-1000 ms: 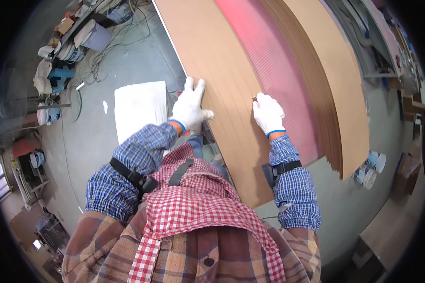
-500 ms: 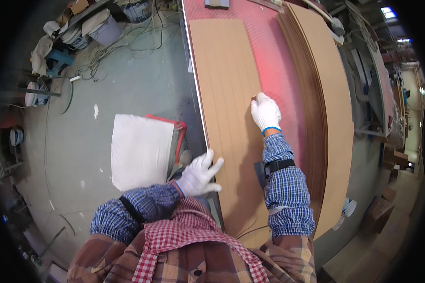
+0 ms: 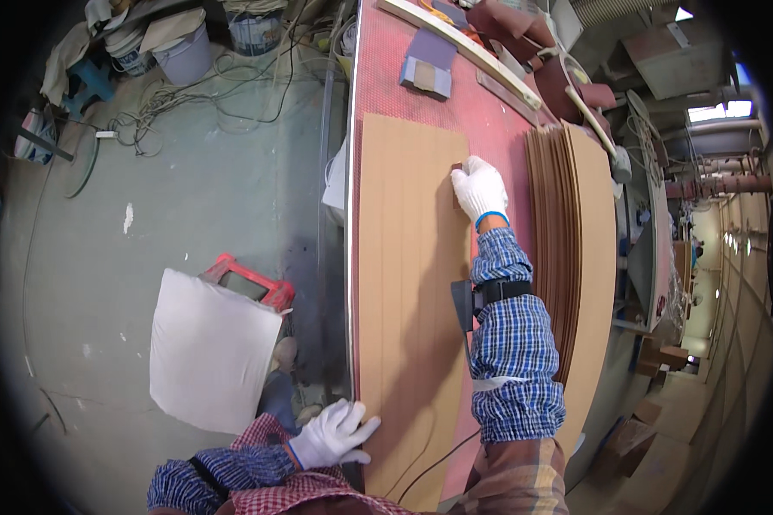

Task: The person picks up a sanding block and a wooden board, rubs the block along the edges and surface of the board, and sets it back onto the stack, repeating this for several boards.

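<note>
A long light-brown panel [image 3: 399, 257] lies lengthwise in front of me on a red, textured tabletop [image 3: 386, 81]. My right hand [image 3: 481, 189], in a white knitted glove, is closed at the panel's right edge near its far end. Between thumb and fingers it pinches a small brown piece [image 3: 456, 166] that looks like folded sandpaper; most of it is hidden. My left hand [image 3: 331, 433], gloved too, has its fingers spread, with the tips at the panel's near left edge. It holds nothing.
Stacked panels [image 3: 588, 232] stand to the right. A blue-grey block [image 3: 427, 77], a pale strip [image 3: 464, 47] and reddish-brown sheets [image 3: 558, 90] lie at the back. On the floor at left are a cloth-draped red frame [image 3: 210, 348], cables [image 3: 159, 107] and buckets [image 3: 183, 53].
My right hand has moved forward along the panel's right edge, closer to its far end. The view has shifted, showing more of the table's back. My left hand stays at the left edge.
</note>
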`<action>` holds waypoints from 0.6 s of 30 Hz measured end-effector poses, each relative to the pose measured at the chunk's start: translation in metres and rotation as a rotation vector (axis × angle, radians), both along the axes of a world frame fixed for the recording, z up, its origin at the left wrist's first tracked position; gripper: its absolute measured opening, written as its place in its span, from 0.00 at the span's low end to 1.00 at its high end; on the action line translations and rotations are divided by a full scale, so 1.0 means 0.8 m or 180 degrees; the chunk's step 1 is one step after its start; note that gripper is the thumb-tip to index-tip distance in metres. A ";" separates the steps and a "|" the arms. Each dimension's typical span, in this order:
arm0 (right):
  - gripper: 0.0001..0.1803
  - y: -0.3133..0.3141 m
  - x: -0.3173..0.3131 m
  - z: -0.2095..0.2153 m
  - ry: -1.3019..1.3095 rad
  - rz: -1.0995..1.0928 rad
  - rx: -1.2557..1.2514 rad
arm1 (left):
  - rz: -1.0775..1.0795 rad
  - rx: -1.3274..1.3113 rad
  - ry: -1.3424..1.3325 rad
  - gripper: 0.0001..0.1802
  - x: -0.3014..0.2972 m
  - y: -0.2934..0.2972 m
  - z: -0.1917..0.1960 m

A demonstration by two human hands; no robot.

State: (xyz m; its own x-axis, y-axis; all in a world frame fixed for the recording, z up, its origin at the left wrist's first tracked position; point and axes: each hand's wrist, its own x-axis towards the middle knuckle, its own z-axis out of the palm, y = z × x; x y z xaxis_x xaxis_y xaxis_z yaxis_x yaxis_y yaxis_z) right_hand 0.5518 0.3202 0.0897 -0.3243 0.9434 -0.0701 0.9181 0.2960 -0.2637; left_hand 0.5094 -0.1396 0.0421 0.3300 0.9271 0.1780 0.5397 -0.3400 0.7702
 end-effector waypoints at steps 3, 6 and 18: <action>0.17 0.052 -0.008 -0.003 -0.0175 0.0093 0.0058 | 0.0021 0.0037 -0.0112 0.42 0.005 0.008 -0.002; 0.17 0.086 -0.021 -0.006 -0.0053 0.0178 0.0029 | 0.0049 0.0082 -0.0120 0.41 0.008 0.008 -0.007; 0.18 0.136 -0.035 -0.025 0.0609 0.0262 0.0116 | 0.0117 0.0278 -0.0305 0.38 0.013 0.007 -0.013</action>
